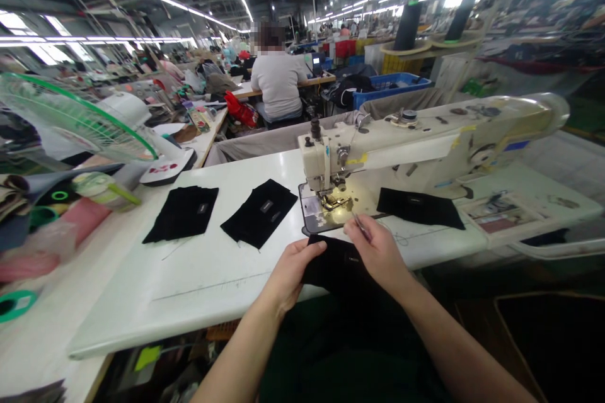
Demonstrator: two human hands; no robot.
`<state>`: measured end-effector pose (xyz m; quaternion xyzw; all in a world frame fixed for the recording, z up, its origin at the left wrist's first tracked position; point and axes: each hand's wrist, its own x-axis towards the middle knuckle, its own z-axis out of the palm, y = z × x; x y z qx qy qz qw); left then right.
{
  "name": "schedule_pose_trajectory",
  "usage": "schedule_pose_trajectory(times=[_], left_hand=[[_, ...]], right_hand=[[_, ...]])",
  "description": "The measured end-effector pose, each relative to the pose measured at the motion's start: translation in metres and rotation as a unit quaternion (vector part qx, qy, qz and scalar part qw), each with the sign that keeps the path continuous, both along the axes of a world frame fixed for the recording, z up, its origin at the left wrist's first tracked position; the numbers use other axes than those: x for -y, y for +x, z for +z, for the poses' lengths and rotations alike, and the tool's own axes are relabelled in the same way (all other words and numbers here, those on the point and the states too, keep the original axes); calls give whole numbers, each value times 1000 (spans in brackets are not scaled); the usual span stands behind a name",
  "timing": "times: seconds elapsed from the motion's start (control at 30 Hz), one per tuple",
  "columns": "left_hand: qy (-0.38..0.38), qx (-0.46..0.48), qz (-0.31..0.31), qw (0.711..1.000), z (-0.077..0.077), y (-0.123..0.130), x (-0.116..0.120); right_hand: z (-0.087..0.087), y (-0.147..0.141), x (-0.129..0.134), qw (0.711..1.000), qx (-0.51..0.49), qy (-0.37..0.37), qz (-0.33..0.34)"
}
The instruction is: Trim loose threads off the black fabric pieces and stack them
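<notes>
My left hand (pixel 295 267) pinches the left edge of a black fabric piece (pixel 331 264) with a small label on it, at the table's front edge. Between the fingers of my right hand (pixel 378 249) is a small slim metal tool (pixel 362 225); whether it is tweezers or thread snips I cannot tell. This hand is closed, just above the same fabric. Behind both hands stands a sewing machine (pixel 326 164), its needle area lit. Another labelled black piece (pixel 420 206) lies to its right. Two small stacks of black pieces, a nearer one (pixel 259 214) and a farther-left one (pixel 182 214), lie to its left.
On the left are a green-rimmed fan (pixel 80 116) and a side table with thread spools (pixel 16 305). A parts tray (pixel 501 211) sits right of the machine. Thread cones (pixel 407 28) stand behind it. A person (pixel 278 82) sits farther back, near a blue crate (pixel 392 85).
</notes>
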<state>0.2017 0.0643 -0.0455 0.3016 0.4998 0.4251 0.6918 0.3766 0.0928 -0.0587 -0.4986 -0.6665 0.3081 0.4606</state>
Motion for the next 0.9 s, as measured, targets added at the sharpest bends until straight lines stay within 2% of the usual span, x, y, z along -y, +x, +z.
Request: schedule_pose_trajectory(times=[0.13,0.27,0.33,0.43,0.53,0.6,0.7,0.77,0.9], left_hand=[[5,-2,1,1000,-4,2,-2],[20,-17,-13,1000,-6,4,-2],[14,-12,-10,1000,-5,3,-1],[0,0,-5,1000,-3,1,0],[7,-3,-4,1000,-3,1,-1],[25,-24,-10,999,-3,3,-1],[59,-75,-26,995,-4,6,-1],[67,-83,-33,994,-3,7,-1],[24,-20,-35,999,-3,4,-1]], right_hand=[[4,-2,6,995,37,77,44],[0,-6,8,976,148,130,91],[-3,-6,6,981,141,124,57],[-4,-3,1,992,66,105,0],[-1,0,1,992,52,104,51],[0,-2,4,986,84,114,93],[-1,-7,9,977,141,121,107],[-3,-10,9,983,123,101,86],[-4,-9,4,999,19,34,9]])
